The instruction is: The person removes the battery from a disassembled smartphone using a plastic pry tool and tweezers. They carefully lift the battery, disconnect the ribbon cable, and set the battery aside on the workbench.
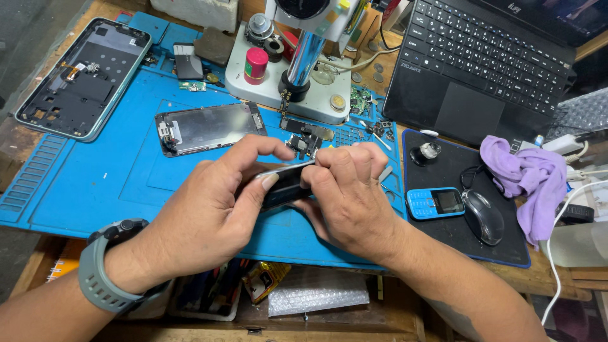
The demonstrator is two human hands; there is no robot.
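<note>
Both hands at lower centre: left hand (209, 209) and right hand (345, 202) gripping a dark phone part (285, 185), possibly a screen, above blue mat (95, 183). Best pried gently, pressure even along edge.

Bright, even light from above, w/ soft short shadows only. Blue mat (95, 183) evenly lit, no hot spots. Mild glare on the steel post (306, 54) and a pale sheen on the phone screen panel (209, 128). Centre sharp: both hands and the keys of the laptop (487, 57) read crisp. Wide-angle lens bends the worktop (47, 256) edges; bottom corners and lower forearms go softer, darker. Far left strip dim.
</note>
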